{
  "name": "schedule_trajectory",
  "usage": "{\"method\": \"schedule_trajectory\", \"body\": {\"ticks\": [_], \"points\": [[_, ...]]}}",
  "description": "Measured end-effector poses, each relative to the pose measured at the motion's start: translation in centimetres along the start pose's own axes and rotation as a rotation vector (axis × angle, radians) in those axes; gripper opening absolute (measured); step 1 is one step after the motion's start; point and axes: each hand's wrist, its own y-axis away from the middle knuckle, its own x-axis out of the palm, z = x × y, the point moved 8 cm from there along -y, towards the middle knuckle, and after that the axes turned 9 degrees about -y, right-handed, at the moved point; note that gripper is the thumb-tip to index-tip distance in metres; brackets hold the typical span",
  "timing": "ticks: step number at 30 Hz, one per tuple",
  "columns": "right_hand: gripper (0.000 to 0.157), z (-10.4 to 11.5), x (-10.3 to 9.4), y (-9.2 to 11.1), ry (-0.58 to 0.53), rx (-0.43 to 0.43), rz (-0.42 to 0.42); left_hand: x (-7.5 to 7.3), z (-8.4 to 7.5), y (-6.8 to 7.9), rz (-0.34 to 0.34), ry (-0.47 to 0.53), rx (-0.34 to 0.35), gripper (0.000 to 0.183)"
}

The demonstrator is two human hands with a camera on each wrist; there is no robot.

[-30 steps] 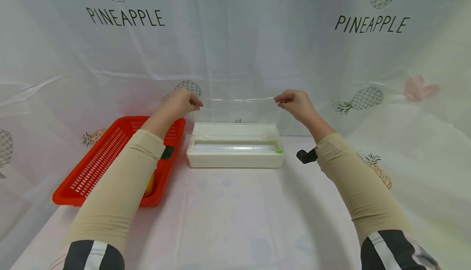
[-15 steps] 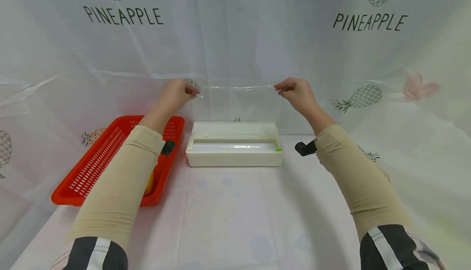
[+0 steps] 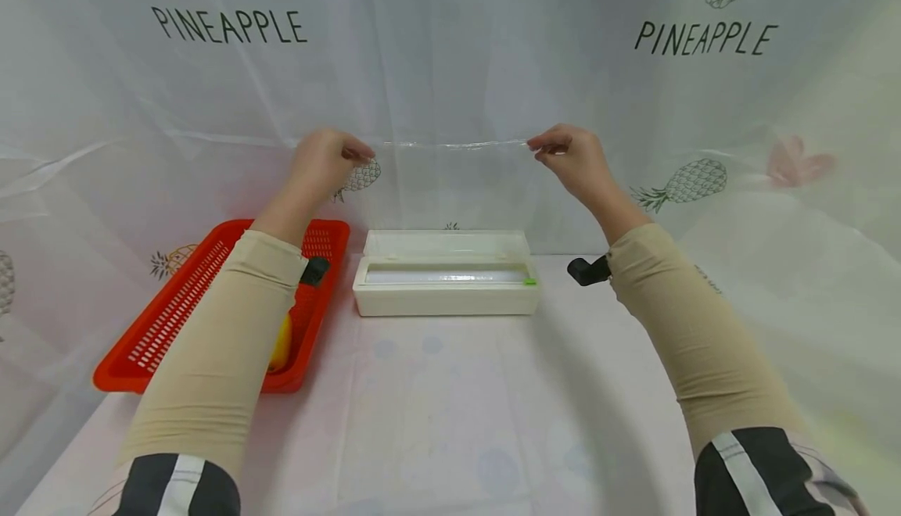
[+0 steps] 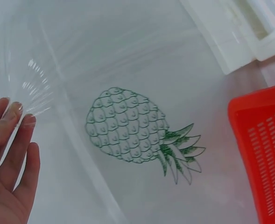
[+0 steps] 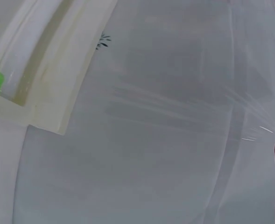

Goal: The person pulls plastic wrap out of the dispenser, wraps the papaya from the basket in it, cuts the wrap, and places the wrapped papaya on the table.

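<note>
Above the open-lidded cling film dispenser point(image 3: 446, 302) at twelve o'clock, clear film point(image 3: 468, 145) stretches between the left hand point(image 3: 327, 158) at ten and the right hand point(image 3: 576, 160) at two, apparently spread so its edge runs taut. Each pinches one end, thumb against fingers; the red basket point(image 3: 308, 328) at eight seemingly stands aside to leave room.

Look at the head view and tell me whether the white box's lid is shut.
No, the lid stands open at the back of the white box, leaving the film roll inside exposed.
</note>
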Motion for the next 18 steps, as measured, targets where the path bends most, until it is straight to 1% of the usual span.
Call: {"method": "schedule_trajectory", "body": {"ticks": [4,9,15,18], "points": [[0.019,0.6,-0.5,-0.2,0.008,-0.017,-0.024,-0.6,0.0,0.1,0.012,0.019,-0.027,0.029],[0.019,1.3,-1.1,-0.5,0.002,-0.016,-0.048,-1.5,-0.3,0.1,0.006,0.050,-0.055,0.031],[0.020,2.1,-1.6,-0.7,-0.007,-0.018,-0.066,-2.4,-0.6,0.1,-0.010,0.077,-0.078,0.033],[0.019,2.5,-1.9,-0.8,-0.011,-0.035,-0.086,-2.8,-0.7,0.1,-0.023,0.080,-0.085,0.034]]}}
